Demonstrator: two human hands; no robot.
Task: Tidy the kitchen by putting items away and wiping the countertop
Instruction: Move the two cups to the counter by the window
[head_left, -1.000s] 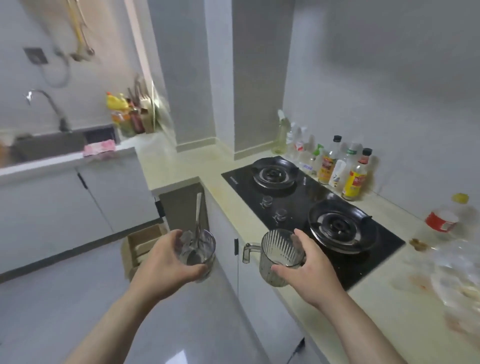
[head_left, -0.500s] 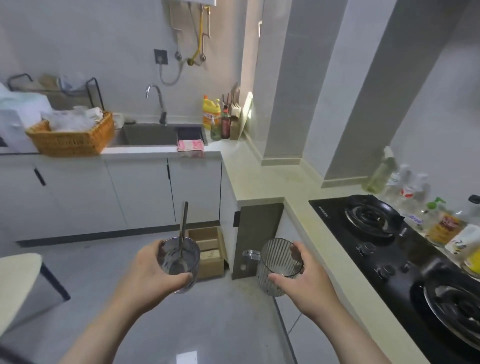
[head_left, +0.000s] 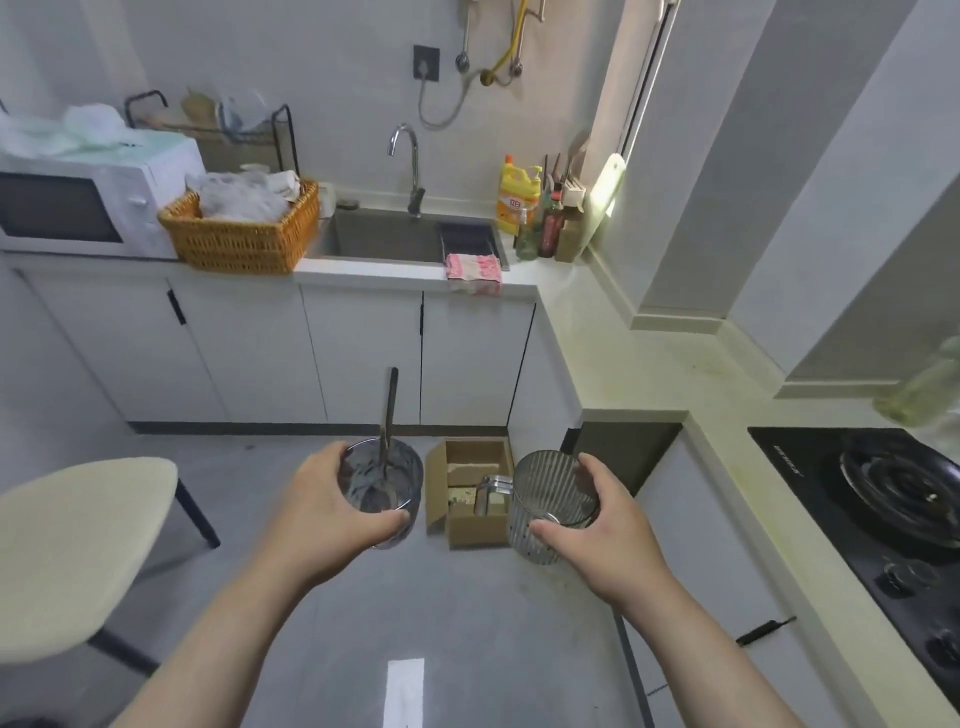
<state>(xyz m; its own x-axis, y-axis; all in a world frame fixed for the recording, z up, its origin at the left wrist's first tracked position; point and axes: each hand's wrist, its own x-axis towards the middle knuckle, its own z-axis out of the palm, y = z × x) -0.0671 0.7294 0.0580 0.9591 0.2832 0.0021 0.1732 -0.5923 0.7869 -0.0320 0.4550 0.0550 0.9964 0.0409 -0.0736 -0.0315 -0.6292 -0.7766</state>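
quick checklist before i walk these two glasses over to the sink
1. Left hand grips the smooth glass: ok.
2. Metal utensil stands inside that glass, leaning on its rim: ok.
3. Right hand grips the ribbed mug: ok.
4. Floor towards the sink: ok; the cardboard box sits off to the right.
5. Room in the sink basin: cannot tell, its bottom is partly hidden.

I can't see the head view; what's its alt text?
The left hand holds a glass with a utensil in it, the right hand a ribbed mug, above a kitchen floor. A sink lies ahead.
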